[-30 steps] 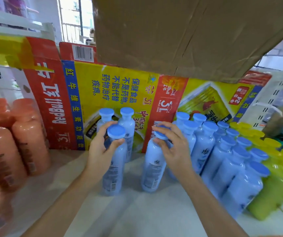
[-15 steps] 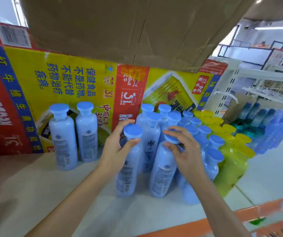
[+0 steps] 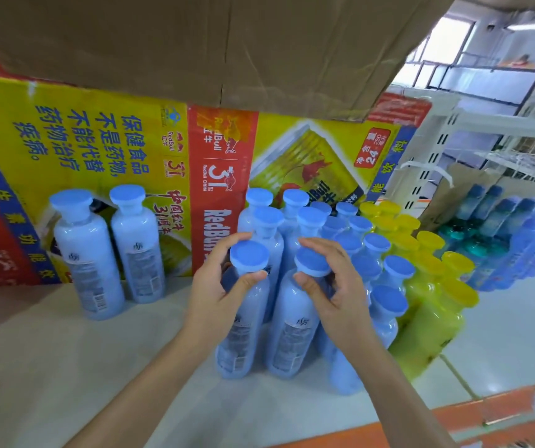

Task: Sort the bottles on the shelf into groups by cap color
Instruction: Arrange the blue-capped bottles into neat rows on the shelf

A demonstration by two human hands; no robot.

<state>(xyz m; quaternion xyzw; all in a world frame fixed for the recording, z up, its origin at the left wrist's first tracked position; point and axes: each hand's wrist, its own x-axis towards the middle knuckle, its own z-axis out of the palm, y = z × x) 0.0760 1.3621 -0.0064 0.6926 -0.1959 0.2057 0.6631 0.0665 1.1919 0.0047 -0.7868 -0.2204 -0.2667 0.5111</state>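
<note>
My left hand (image 3: 217,289) grips the neck of a pale blue bottle with a blue cap (image 3: 248,255). My right hand (image 3: 334,286) grips a second blue-capped bottle (image 3: 312,262) beside it. Both bottles stand on the white shelf (image 3: 66,367), at the front left edge of a tight group of several blue-capped bottles (image 3: 350,240). Two more blue-capped bottles (image 3: 104,247) stand apart at the left. To the right of the blue group stands a group of yellow-capped, yellow-green bottles (image 3: 427,286).
A Red Bull carton (image 3: 114,140) forms the back wall. A brown cardboard box (image 3: 227,43) hangs overhead. Dark blue and teal bottles (image 3: 502,234) stand on another shelf at the far right. The shelf's orange front edge (image 3: 405,425) runs below.
Both hands carried their bottles rightward, from near the two left bottles up against the blue group. The view swung right, and the orange bottles at the left left the frame.
</note>
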